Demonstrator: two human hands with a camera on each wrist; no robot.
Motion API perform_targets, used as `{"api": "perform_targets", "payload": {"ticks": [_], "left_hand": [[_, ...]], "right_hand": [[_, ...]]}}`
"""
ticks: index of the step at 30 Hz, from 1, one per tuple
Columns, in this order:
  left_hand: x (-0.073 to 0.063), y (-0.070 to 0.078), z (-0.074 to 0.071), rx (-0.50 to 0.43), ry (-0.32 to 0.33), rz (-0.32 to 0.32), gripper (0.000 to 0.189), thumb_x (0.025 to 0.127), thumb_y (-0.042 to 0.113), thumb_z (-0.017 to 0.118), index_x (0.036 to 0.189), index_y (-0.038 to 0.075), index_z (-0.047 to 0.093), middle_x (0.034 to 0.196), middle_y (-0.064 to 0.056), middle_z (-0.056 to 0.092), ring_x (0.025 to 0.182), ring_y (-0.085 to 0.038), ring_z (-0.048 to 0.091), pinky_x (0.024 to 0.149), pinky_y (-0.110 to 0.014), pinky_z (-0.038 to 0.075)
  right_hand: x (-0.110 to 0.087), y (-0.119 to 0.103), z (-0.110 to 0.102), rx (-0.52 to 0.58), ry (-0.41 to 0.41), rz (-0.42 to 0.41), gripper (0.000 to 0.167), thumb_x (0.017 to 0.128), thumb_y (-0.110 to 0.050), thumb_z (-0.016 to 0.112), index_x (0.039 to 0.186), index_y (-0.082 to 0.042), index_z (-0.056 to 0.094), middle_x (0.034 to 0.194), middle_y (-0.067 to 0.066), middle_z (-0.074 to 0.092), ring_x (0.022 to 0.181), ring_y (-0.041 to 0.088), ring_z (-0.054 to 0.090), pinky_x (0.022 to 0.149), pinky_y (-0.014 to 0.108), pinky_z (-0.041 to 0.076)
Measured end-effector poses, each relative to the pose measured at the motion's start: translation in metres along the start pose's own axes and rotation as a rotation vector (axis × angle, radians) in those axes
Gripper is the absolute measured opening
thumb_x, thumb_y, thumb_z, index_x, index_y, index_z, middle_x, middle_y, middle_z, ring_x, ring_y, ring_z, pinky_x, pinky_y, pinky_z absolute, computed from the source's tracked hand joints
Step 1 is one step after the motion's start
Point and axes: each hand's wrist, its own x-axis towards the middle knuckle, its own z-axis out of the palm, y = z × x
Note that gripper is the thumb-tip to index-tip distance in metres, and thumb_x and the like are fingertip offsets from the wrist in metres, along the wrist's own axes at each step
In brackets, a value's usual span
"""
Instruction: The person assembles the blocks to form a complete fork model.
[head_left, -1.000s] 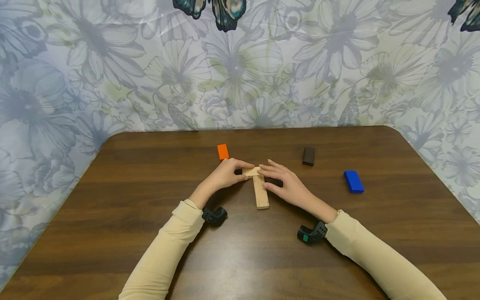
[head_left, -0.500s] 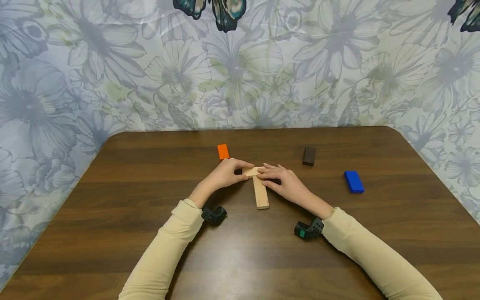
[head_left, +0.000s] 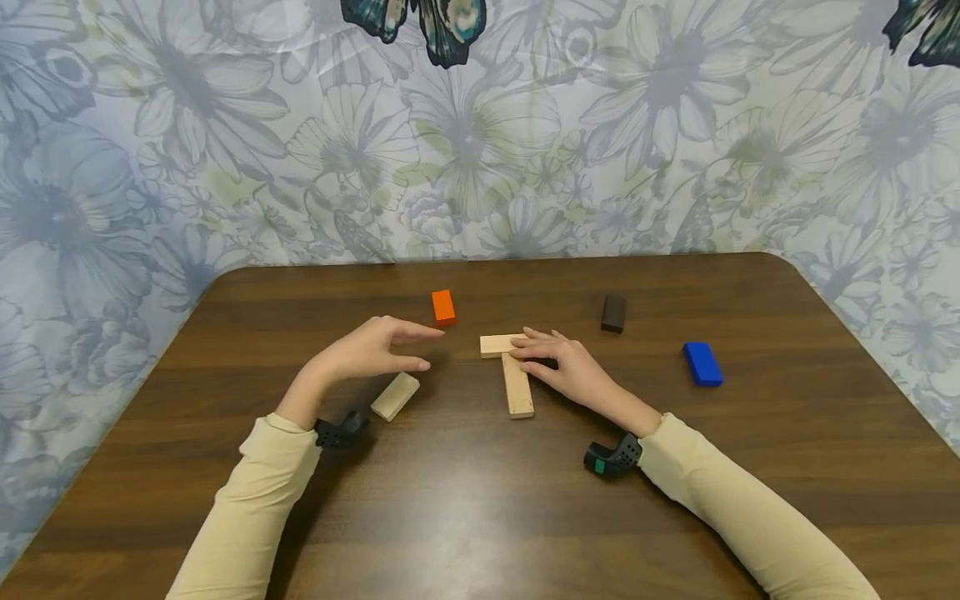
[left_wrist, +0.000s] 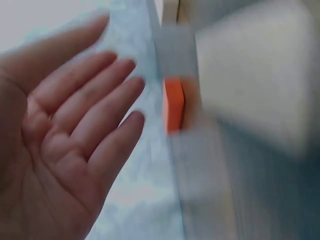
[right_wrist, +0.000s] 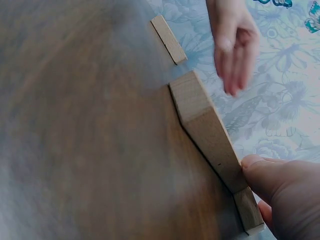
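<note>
We log two pale blocks point(head_left: 517, 387) meeting in a T.
Near: a separate pale block point(head_left: 395, 397) on the table point(head_left: 450, 508); just beyond, left hand point(head_left: 363, 346) hovers, fingers straight; right hand point(head_left: 572, 369), fingers extended, touches the crosspiece point(head_left: 495, 347); farther, we see blue block point(head_left: 703, 364), dark block point(head_left: 613, 313), orange block point(head_left: 444, 307).

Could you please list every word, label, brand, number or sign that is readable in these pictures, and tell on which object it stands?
None can be read.
The orange block, dark block, blue block and wooden blocks show no visible lettering.
The right wrist camera has a green patch, but no readable mark.
The wall covering shows flowers and butterflies, no writing.
The left wrist view is partly blurred; any small marks there would be unreadable.
</note>
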Motion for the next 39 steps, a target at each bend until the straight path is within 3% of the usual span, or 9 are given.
{"api": "perform_targets", "payload": {"ticks": [4, 8, 12, 16, 24, 32, 39], "left_hand": [[-0.028, -0.016, -0.009, -0.104, -0.084, -0.022, 0.062, 0.085, 0.022, 0.071, 0.136, -0.002, 0.046, 0.136, -0.015, 0.047, 0.125, -0.027, 0.042, 0.098, -0.047, 0.035], [-0.046, -0.031, -0.009, -0.208, -0.150, -0.016, 0.071, 0.085, 0.020, 0.071, 0.142, -0.002, 0.036, 0.144, -0.014, 0.037, 0.132, -0.027, 0.031, 0.103, -0.046, 0.027], [-0.054, -0.043, -0.005, -0.255, -0.219, 0.028, 0.076, 0.086, 0.015, 0.070, 0.147, 0.001, 0.027, 0.150, -0.013, 0.026, 0.137, -0.029, 0.018, 0.106, -0.046, 0.019], [-0.056, -0.049, -0.001, -0.232, -0.256, 0.035, 0.081, 0.085, 0.017, 0.070, 0.150, 0.008, 0.022, 0.153, -0.007, 0.018, 0.139, -0.031, 0.004, 0.106, -0.051, 0.012], [-0.053, -0.052, 0.005, -0.160, -0.256, 0.010, 0.082, 0.084, 0.024, 0.072, 0.150, 0.015, 0.024, 0.153, -0.015, 0.010, 0.139, -0.030, 0.002, 0.103, -0.059, 0.011], [-0.054, -0.047, 0.009, -0.169, -0.221, 0.000, 0.074, 0.084, 0.022, 0.072, 0.147, 0.013, 0.034, 0.153, -0.014, 0.015, 0.139, -0.029, 0.002, 0.103, -0.061, 0.005], [-0.053, -0.045, 0.013, -0.148, -0.136, -0.014, 0.068, 0.081, 0.024, 0.075, 0.140, 0.013, 0.046, 0.149, -0.014, 0.026, 0.137, -0.028, 0.017, 0.104, -0.054, 0.020]], "right_hand": [[0.001, 0.000, 0.000, -0.001, -0.005, 0.005, 0.029, 0.087, -0.006, 0.067, 0.115, -0.004, 0.068, 0.124, 0.009, 0.058, 0.127, 0.024, 0.041, 0.104, 0.054, 0.020], [0.001, 0.001, -0.001, -0.004, -0.001, -0.002, 0.029, 0.086, -0.006, 0.067, 0.115, -0.004, 0.068, 0.124, 0.009, 0.059, 0.126, 0.025, 0.042, 0.104, 0.054, 0.021], [0.001, 0.001, 0.000, 0.002, -0.003, 0.003, 0.028, 0.087, -0.006, 0.067, 0.115, -0.004, 0.068, 0.125, 0.008, 0.058, 0.126, 0.024, 0.042, 0.104, 0.054, 0.021], [0.001, 0.000, 0.000, 0.005, -0.008, 0.015, 0.028, 0.087, -0.007, 0.067, 0.115, -0.004, 0.068, 0.125, 0.008, 0.058, 0.127, 0.024, 0.041, 0.105, 0.055, 0.017], [0.001, -0.001, -0.001, -0.004, -0.007, 0.024, 0.028, 0.087, -0.007, 0.066, 0.115, -0.004, 0.068, 0.125, 0.009, 0.058, 0.127, 0.025, 0.041, 0.105, 0.055, 0.016], [0.000, -0.002, -0.001, 0.033, -0.013, 0.064, 0.028, 0.088, -0.008, 0.065, 0.116, -0.007, 0.068, 0.127, 0.005, 0.057, 0.129, 0.018, 0.038, 0.099, 0.039, 0.036], [0.000, -0.001, -0.001, 0.030, -0.010, 0.064, 0.027, 0.088, -0.008, 0.066, 0.115, -0.007, 0.068, 0.126, 0.005, 0.057, 0.128, 0.018, 0.039, 0.099, 0.039, 0.036]]}}
